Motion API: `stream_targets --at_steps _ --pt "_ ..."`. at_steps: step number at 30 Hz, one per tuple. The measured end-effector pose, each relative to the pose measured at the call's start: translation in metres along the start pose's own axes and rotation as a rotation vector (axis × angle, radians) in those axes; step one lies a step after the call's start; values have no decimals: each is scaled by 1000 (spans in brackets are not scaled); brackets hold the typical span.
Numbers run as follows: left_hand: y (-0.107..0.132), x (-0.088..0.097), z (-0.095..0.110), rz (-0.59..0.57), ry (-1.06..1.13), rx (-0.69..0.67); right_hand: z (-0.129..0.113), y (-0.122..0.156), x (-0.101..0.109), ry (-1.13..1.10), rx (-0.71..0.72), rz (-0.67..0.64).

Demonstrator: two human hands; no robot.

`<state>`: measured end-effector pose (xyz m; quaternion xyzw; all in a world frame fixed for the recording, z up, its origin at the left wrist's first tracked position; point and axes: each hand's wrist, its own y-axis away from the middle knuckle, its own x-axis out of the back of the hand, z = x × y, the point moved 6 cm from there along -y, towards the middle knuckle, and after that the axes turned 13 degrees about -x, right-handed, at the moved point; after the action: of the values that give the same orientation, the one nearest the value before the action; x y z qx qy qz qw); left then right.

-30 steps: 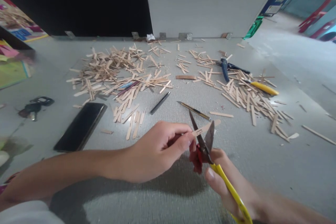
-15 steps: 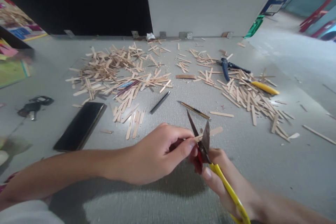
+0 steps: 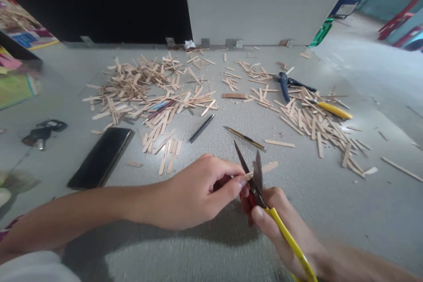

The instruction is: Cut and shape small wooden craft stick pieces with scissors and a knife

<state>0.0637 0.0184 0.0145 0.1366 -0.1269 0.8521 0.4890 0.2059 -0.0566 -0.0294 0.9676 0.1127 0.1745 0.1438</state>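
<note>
Between thumb and fingers, my left hand [image 3: 194,191] pinches one end of a wooden popsicle stick [image 3: 270,167]. My right hand [image 3: 284,224] is closed round yellow-handled snips [image 3: 292,242]. Their dark, pointed blades are apart, with the stick lying between them close to my left fingertips. A bit of red shows by the pivot, partly behind the fingers. Just beyond the blades, a craft knife [image 3: 246,137] and a dark pen-like tool [image 3: 201,128] lie on the table.
Loose popsicle sticks form a heap [image 3: 139,79] at the left and another [image 3: 317,119] at the right. Dark blue-handled pliers [image 3: 284,86] and a yellow-handled tool [image 3: 333,109] lie there. A phone [image 3: 101,158] and keys [image 3: 42,134] are left. An upright panel [image 3: 257,4] borders the back.
The snips' blades have come slightly closer together around the stick. The stick and my right hand have shifted a little; my left hand keeps its hold.
</note>
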Motion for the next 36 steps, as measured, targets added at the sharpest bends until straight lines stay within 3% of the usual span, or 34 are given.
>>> stream_targets --at_steps 21,36 --pt "1 -2 0 23 -83 -23 9 1 -2 29 -58 45" --pt "1 -2 0 38 -93 -24 15 0 -7 -22 -91 -1"
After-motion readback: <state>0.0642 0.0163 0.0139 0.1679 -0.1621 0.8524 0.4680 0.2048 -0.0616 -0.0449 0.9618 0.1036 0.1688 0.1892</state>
